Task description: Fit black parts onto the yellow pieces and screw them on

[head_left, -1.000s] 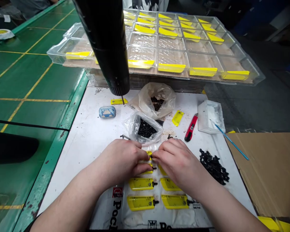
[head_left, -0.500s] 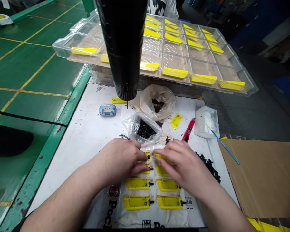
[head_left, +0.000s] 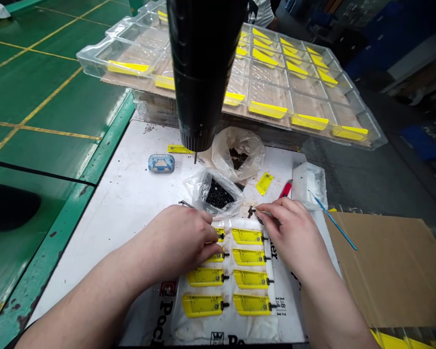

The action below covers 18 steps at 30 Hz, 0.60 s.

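My left hand (head_left: 185, 237), fingers curled, grips the yellow plastic piece (head_left: 220, 234) at the far end of the left column and hides most of it. Its thumb lies over the yellow piece just below. My right hand (head_left: 288, 230) has its thumb and forefinger pinched beside a few small black parts (head_left: 252, 211); whatever is between the tips is too small to make out. Two columns of yellow pieces (head_left: 250, 279) lie on a white padded bag (head_left: 228, 320), each visible one with a black part jutting from its right end.
A black screwdriver (head_left: 207, 72) hangs point-down over the table. Behind the hands are a clear bag of black bits (head_left: 218, 194), a second bag (head_left: 240, 150), a blue case (head_left: 161, 163), a red cutter (head_left: 286, 188) and a white box (head_left: 310, 184). A compartment tray (head_left: 290, 87) stands beyond.
My right hand has left the far yellow piece of the right column and moved right and away from me to the small black parts. My left hand has stayed on its piece.
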Each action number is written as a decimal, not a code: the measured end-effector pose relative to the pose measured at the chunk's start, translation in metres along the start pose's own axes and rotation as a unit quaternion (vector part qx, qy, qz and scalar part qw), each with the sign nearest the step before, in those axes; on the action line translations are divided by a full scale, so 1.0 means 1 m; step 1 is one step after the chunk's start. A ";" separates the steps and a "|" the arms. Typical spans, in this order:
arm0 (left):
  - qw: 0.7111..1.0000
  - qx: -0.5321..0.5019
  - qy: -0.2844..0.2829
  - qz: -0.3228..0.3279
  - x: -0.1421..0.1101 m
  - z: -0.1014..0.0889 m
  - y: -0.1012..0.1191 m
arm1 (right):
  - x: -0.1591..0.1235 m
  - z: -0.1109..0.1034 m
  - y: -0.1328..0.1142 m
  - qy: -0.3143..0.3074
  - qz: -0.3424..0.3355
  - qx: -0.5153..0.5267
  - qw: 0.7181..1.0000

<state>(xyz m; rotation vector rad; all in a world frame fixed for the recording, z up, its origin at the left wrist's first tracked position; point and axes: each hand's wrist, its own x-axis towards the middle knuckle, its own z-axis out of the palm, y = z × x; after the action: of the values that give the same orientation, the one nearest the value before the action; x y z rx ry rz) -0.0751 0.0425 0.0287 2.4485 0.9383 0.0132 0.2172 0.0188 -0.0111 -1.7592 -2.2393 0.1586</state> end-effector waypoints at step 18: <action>0.996 -0.092 0.013 -0.017 0.000 -0.005 0.011 | 0.001 -0.002 -0.004 0.010 -0.022 0.006 1.000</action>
<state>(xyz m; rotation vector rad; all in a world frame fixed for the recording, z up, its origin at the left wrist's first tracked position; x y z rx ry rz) -0.0694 0.0379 0.0376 2.2678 0.9456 0.1140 0.2143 0.0186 -0.0082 -1.6963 -2.2570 0.1442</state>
